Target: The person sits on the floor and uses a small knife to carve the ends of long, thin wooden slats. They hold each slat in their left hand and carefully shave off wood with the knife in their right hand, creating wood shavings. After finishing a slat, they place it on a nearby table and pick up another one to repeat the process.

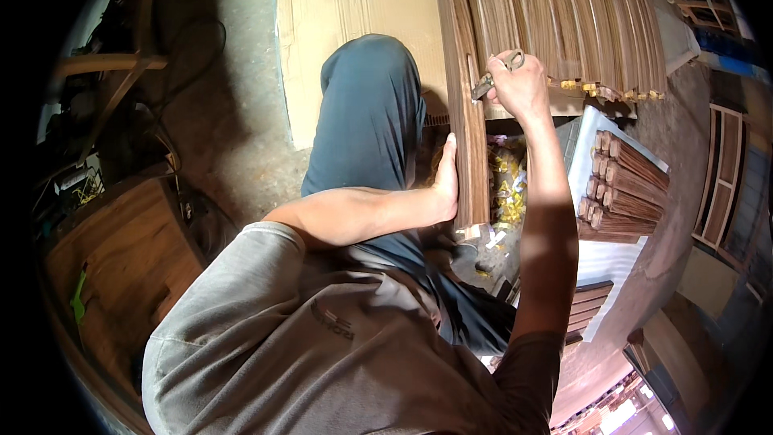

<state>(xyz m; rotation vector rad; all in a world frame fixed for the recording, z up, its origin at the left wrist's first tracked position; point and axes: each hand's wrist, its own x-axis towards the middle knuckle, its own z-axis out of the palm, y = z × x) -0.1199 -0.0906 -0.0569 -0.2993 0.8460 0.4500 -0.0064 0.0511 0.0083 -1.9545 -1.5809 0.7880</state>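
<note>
A long brown wooden board (pixel 475 169) runs lengthwise away from me beside my bent left knee. My left hand (pixel 445 181) holds its near part from the left side, thumb up along the edge; the other fingers are mostly hidden behind the wood. My right hand (pixel 519 90) is closed round a small dark metal tool (pixel 485 86) with a ring-shaped handle end. The tool's tip rests at the board's upper face, near a narrow slot. Its exact kind I cannot make out.
A row of similar wooden slats (pixel 572 16) lies at the far right, with yellow bits at their near ends. Yellow scraps (pixel 507 185) litter the floor right of the board. Bundled wooden pieces (pixel 620 185) sit on white sheeting. Cardboard (pixel 354 0) lies beyond my knee; a wooden panel (pixel 121 250) stands left.
</note>
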